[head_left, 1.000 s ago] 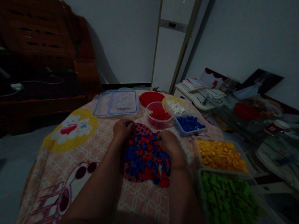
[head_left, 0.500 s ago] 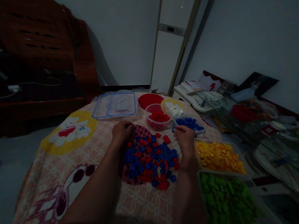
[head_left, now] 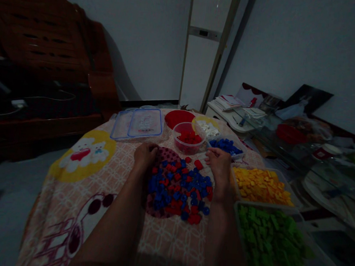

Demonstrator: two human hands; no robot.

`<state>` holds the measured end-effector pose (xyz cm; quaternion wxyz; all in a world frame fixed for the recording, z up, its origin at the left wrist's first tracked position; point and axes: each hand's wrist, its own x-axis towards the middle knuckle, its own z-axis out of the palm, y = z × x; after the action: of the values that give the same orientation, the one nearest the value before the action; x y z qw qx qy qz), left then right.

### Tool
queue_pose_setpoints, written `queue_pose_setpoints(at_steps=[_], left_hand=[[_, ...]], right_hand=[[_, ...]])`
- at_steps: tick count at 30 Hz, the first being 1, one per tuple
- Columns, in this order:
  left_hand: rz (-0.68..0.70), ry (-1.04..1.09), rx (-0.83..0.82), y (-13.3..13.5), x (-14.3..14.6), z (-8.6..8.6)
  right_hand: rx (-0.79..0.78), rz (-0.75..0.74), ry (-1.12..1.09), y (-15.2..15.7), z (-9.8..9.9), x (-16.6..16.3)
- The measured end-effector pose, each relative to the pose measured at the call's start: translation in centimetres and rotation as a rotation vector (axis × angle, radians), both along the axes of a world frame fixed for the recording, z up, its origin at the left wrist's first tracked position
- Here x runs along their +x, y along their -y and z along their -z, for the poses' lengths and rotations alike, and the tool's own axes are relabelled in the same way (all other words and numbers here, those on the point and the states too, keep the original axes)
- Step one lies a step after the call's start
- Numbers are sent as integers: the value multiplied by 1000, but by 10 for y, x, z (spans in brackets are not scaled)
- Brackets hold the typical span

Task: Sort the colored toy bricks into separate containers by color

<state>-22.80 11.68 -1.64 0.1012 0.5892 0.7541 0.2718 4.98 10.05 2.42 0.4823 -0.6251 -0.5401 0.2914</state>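
A heap of small red and blue blocks [head_left: 177, 189] lies on a dark red round lid on the table. My left hand [head_left: 144, 155] rests curled at the lid's far left edge, its fingers closed. My right hand [head_left: 220, 163] is raised at the heap's right side, just in front of the tub of blue blocks [head_left: 225, 146], fingers bent together; what they hold is hidden. A round clear tub of red blocks [head_left: 189, 138] stands beyond the heap.
A tray of yellow blocks [head_left: 261, 185] and a tray of green blocks [head_left: 269, 238] sit at the right. A tub of white blocks [head_left: 208, 129], a red lid [head_left: 179, 118] and clear lids [head_left: 137, 123] are at the back. A cluttered glass table [head_left: 318, 157] stands right.
My right hand has left the heap and moved right and away, toward the tub of blue blocks. A few blocks have spread out at the heap's right. My left hand stays put.
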Motion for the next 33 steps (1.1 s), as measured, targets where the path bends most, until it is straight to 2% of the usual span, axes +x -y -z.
queue_pose_setpoints(at_steps=[6, 10, 15, 24, 27, 30, 33], left_hand=[[-17, -8, -12, -1, 0, 2], [-19, 1, -31, 0, 1, -1], [-19, 9, -51, 2, 3, -4], [-14, 6, -48, 1, 2, -2], [-15, 2, -43, 1, 2, -2], [-26, 2, -44, 1, 3, -3], [-15, 1, -56, 2, 3, -4]], right_hand=[[-19, -305, 378, 7, -5, -30], [-72, -434, 618, 12, 0, -49], [-163, -432, 813, 15, 3, -58], [-189, -447, 788, 12, -2, -48], [-253, -455, 798, 14, -5, -49], [-289, -407, 821, 17, -7, -52], [-251, -372, 838, 18, -6, -52]])
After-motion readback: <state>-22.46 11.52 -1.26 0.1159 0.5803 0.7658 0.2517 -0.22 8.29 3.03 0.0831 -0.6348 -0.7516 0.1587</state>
